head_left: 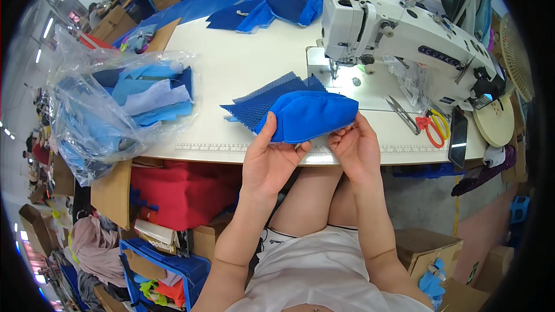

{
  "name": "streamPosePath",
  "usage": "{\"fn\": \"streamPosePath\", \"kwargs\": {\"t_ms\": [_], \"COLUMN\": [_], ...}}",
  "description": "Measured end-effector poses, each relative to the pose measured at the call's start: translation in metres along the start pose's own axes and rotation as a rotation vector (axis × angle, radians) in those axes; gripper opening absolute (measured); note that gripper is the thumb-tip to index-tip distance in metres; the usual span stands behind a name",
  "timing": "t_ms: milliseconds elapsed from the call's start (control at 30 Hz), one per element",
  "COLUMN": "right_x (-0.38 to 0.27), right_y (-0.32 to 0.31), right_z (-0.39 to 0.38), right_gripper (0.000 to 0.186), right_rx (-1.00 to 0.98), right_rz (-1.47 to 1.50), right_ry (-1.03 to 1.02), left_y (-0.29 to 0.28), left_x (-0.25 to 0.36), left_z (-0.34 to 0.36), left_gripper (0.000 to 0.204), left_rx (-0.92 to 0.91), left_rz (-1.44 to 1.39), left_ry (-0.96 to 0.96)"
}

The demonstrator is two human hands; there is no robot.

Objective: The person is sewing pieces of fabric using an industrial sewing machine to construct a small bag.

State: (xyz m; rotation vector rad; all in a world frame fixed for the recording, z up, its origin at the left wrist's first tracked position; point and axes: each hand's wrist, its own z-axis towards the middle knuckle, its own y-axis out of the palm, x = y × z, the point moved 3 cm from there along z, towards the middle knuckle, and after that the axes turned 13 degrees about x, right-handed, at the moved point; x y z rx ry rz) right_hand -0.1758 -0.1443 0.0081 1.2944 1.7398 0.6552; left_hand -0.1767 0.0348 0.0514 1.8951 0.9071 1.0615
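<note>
Both hands hold a bright blue sewn fabric piece (pixel 315 117), rounded and stitched along its seams, over the near edge of the white sewing table. My left hand (pixel 270 159) grips its left end, thumb on top and fingers underneath. At the right end, my right hand (pixel 357 145) pinches the lower corner between thumb and fingers. Dark blue mesh fabric (pixel 254 107) lies behind and to the left of the piece, partly covered by it; whether it is attached, I cannot tell. Beyond it stands a white sewing machine (pixel 399 32), its needle area lit.
A clear plastic bag of blue fabric pieces (pixel 156 98) lies at the left. To the right are metal thread snips (pixel 403 114), red-and-yellow-handled scissors (pixel 432 130) and a black phone (pixel 458 138). More blue pieces (pixel 283 8) lie at the back. A ruler strip (pixel 214 149) runs along the near edge.
</note>
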Motion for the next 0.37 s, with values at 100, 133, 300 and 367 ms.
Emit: {"fn": "streamPosePath", "kwargs": {"t_ms": [100, 133, 300, 367], "right_x": [0.002, 0.004, 0.004, -0.002], "right_y": [0.0, -0.001, -0.011, -0.008], "right_z": [-0.001, -0.001, 0.01, 0.01], "right_gripper": [0.019, 0.019, 0.024, 0.025], "right_rx": [0.051, 0.05, -0.027, -0.007], "right_rz": [-0.042, -0.042, -0.027, -0.002], "right_ry": [-0.023, -0.022, -0.05, 0.004], "left_y": [-0.008, -0.01, 0.008, 0.009], "left_x": [-0.006, -0.007, -0.019, -0.018], "left_z": [0.007, 0.008, -0.002, 0.0], "left_gripper": [0.042, 0.044, 0.051, 0.054], "left_rx": [-0.167, -0.295, 0.015, 0.047], "left_rz": [-0.211, -0.375, -0.171, -0.155], "left_ry": [-0.086, -0.153, -0.024, 0.011]}}
